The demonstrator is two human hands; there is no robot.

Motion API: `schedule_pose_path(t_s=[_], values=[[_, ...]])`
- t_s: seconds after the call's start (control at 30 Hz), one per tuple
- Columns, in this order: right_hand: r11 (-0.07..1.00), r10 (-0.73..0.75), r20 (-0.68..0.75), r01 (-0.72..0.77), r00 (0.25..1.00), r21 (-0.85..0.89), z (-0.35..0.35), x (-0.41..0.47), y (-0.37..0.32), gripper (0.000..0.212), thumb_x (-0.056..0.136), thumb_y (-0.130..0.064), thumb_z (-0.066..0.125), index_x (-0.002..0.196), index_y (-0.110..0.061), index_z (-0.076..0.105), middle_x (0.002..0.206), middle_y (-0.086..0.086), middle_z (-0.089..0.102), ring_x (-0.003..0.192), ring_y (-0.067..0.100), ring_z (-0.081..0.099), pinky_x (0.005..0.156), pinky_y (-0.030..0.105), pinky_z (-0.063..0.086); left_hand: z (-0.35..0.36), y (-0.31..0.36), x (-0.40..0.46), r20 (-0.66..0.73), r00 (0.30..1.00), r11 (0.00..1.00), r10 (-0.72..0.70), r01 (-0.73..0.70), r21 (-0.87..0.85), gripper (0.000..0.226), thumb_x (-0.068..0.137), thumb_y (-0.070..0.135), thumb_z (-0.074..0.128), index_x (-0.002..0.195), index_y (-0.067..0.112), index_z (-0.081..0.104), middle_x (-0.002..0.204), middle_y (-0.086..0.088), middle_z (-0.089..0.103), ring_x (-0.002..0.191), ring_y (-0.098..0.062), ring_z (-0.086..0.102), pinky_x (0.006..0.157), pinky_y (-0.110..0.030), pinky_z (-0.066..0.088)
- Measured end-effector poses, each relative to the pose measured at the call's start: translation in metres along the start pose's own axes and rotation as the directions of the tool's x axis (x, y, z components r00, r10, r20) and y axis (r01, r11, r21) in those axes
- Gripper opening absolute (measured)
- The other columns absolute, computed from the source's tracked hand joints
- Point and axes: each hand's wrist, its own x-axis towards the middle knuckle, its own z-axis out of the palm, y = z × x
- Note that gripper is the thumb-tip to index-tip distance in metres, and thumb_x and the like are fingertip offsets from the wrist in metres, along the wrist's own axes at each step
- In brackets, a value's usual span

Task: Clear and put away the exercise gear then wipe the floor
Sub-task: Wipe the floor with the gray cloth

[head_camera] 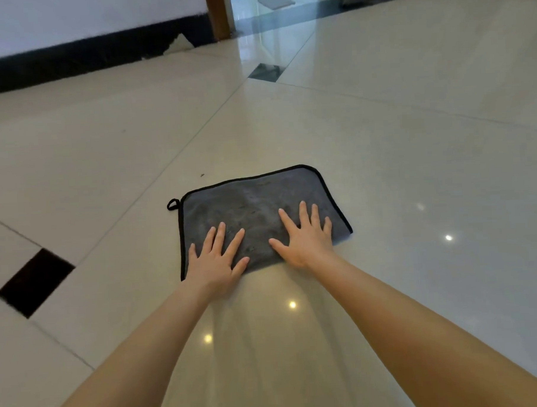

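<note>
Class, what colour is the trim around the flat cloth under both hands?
Black trim on the grey microfibre cloth; head view.

soft daylight, glare spots on floor (413, 172)

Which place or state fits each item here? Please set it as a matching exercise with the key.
Things:
1. grey cloth
2. left hand
3. hanging loop
4. black inset tile

Places or states:
A. at the cloth's far left corner
B. set in the floor, left of the cloth
C. spread flat under both hands
D. palm down on the cloth's near left part

Pairs: 1-C, 2-D, 3-A, 4-B
</note>
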Motion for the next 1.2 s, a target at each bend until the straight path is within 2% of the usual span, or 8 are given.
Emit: schedule_pose_path(t_s=[0.13, 0.37, 0.5, 0.57, 0.73, 0.87, 1.03, 1.2], values=[[0.999, -0.049, -0.009, 0.049, 0.999, -0.009, 0.031, -0.047, -0.042, 0.071, 0.093, -0.061, 0.023, 0.149, -0.031, -0.009, 0.155, 0.013, -0.02, 0.141, 0.033, -0.022, 0.114, 0.053, -0.008, 0.023, -0.034, -0.054, 0.006, 0.999, 0.999, -0.033, 0.033, 0.02, 0.063, 0.093, 0.06, 0.008, 0.142, 0.036, -0.022, 0.153, -0.002, -0.027, 0.142, -0.019, -0.023, 0.115, -0.051, -0.001], [0.982, -0.145, 0.05, 0.15, 0.988, -0.116, 0.073, -0.132, -0.103, 0.07, 0.094, -0.056, 0.017, 0.148, -0.022, -0.013, 0.152, 0.024, -0.022, 0.136, 0.041, -0.027, 0.109, 0.058, -0.01, 0.069, -0.082, -0.158, 0.068, 0.998, 1.0, -0.005, 0.006, -0.01, 0.085, 0.038, 0.072, -0.049, 0.118, 0.043, -0.051, 0.136, -0.002, -0.048, 0.13, -0.021, -0.04, 0.107, -0.043, -0.017], [0.971, -0.217, 0.073, 0.223, 0.973, -0.089, 0.083, -0.16, -0.132, 0.071, 0.074, -0.055, 0.028, 0.128, -0.02, 0.057, 0.134, 0.03, 0.047, 0.124, 0.05, 0.042, 0.09, 0.065, 0.038, 0.078, -0.114, -0.195, 0.085, 0.996, 1.0, 0.005, -0.003, -0.029, 0.067, 0.05, 0.075, -0.04, 0.11, 0.05, -0.054, 0.138, -0.006, -0.044, 0.133, -0.026, -0.036, 0.106, -0.042, -0.014], [0.948, -0.285, 0.112, 0.297, 0.952, -0.114, 0.092, -0.171, -0.146, 0.066, 0.071, -0.053, 0.034, 0.118, -0.02, 0.066, 0.124, 0.026, 0.057, 0.114, 0.048, 0.054, 0.081, 0.064, 0.045, 0.079, -0.127, -0.21, 0.068, 0.998, 1.0, 0.005, -0.004, -0.008, 0.065, 0.056, 0.075, -0.035, 0.113, 0.051, -0.052, 0.14, -0.006, -0.039, 0.134, -0.035, -0.028, 0.112, -0.046, -0.003], [0.891, -0.405, 0.161, 0.428, 0.9, -0.151, 0.094, -0.185, -0.178, 0.064, 0.074, -0.053, 0.034, 0.123, -0.023, 0.061, 0.13, 0.027, 0.052, 0.115, 0.049, 0.052, 0.079, 0.064, 0.046, 0.072, -0.148, -0.239, 0.179, 0.984, 0.998, 0.019, -0.029, 0.055, 0.066, 0.06, 0.078, -0.018, 0.105, 0.048, -0.056, 0.14, -0.002, -0.041, 0.133, -0.022, -0.034, 0.118, -0.045, 0.003], [0.822, -0.482, 0.207, 0.521, 0.851, -0.231, 0.099, -0.188, -0.197, 0.069, 0.094, -0.052, 0.032, 0.15, -0.024, 0.003, 0.156, 0.018, -0.01, 0.143, 0.039, -0.002, 0.111, 0.055, 0.013, 0.08, -0.172, -0.261, 0.213, 0.977, 0.997, 0.013, -0.028, 0.067, 0.068, 0.095, 0.056, 0.019, 0.14, 0.036, -0.027, 0.149, -0.004, -0.031, 0.143, -0.024, -0.017, 0.117, -0.041, 0.011], [0.696, -0.612, 0.33, 0.688, 0.718, -0.205, 0.077, -0.184, -0.226, 0.066, 0.092, -0.051, 0.043, 0.148, -0.027, 0.018, 0.153, 0.008, 0.015, 0.136, 0.03, 0.017, 0.107, 0.041, 0.032, 0.066, -0.212, -0.28, 0.242, 0.961, 0.991, 0.133, -0.123, -0.054, 0.096, 0.061, 0.069, -0.016, 0.149, 0.033, -0.001, 0.158, -0.001, -0.008, 0.145, -0.018, -0.003, 0.117, -0.036, 0.015], [0.565, -0.677, 0.416, 0.791, 0.608, -0.237, 0.076, -0.188, -0.251, 0.059, 0.092, -0.04, 0.049, 0.146, -0.033, 0.026, 0.152, 0.004, 0.022, 0.132, 0.026, 0.026, 0.104, 0.039, 0.036, 0.076, -0.259, -0.298, 0.189, 0.967, 0.985, 0.169, -0.157, -0.077, 0.058, 0.099, 0.045, 0.024, 0.15, 0.027, 0.004, 0.159, 0.003, -0.003, 0.145, -0.014, 0.001, 0.117, -0.028, 0.012]])
